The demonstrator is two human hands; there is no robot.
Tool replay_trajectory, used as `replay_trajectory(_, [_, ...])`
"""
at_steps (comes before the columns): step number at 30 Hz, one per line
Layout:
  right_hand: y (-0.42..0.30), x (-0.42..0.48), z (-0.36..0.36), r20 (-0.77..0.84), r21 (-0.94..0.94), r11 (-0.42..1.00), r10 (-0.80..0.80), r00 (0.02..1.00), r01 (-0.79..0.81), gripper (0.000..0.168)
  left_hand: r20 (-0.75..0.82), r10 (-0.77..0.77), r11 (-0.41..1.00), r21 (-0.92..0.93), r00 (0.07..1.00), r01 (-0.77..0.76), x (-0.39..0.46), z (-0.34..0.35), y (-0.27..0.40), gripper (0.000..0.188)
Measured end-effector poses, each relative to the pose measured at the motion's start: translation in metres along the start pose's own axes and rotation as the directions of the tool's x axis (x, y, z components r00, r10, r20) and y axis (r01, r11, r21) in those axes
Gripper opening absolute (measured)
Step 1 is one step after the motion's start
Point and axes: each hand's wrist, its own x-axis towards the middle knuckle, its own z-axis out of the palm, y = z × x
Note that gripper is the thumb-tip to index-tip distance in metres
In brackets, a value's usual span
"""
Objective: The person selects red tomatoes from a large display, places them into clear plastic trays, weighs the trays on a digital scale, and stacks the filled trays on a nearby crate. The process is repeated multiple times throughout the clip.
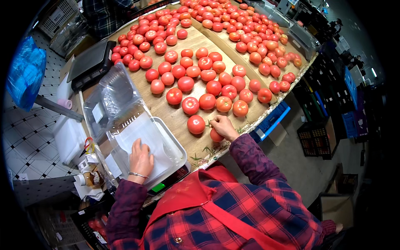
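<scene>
My left hand (141, 159), with a bracelet at its wrist, rests on a white paper sheet (137, 136) lining a clear plastic clamshell container (120, 93). The container sits with its lid raised on a white tray (184, 153) over a scale with a green-lit display (158, 187). My right hand (223, 126) is at the table's near edge, fingertips pinched at a bit of green stem, directly above a red tomato (216, 136) partly hidden by the hand. Whether the fingers grip that tomato is unclear. Another tomato (196, 124) lies just left of the hand.
Many tomatoes (207, 75) spread over the wooden table (165, 122), which a wooden divider (225, 47) crosses. A second scale (89, 62) stands at the left edge. Green stem bits (206, 150) lie near the front rim. A person in plaid (103, 18) stands beyond the table; a blue crate (272, 120) is below right.
</scene>
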Motion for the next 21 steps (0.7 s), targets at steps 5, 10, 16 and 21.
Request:
replay_trajectory(5, [0.032, 0.004, -0.004, -0.354, -0.126, 0.973, -0.225, 0.908, 0.193, 0.020, 0.020, -0.010, 1.000, -0.024, 1.000, 0.010, -0.004, 0.000, 0.003, 0.040])
replay_trajectory(10, [0.021, 0.022, -0.069, -0.457, -0.434, 0.885, -0.380, 0.805, 0.171, 0.035, 0.015, -0.029, 0.999, 0.042, 0.999, 0.028, -0.012, 0.000, 0.008, 0.057])
replay_trajectory(16, [0.045, 0.026, -0.082, -0.374, -0.590, 0.798, -0.402, 0.836, 0.120, 0.057, 0.020, -0.052, 0.998, 0.037, 0.998, 0.052, -0.011, 0.001, 0.011, 0.059])
replay_trajectory(21, [0.010, 0.016, -0.118, 0.057, 0.781, 0.614, 0.105, 0.993, -0.110, 0.051, 0.058, -0.051, 0.998, 0.026, 0.997, 0.049, -0.013, 0.006, -0.004, 0.055])
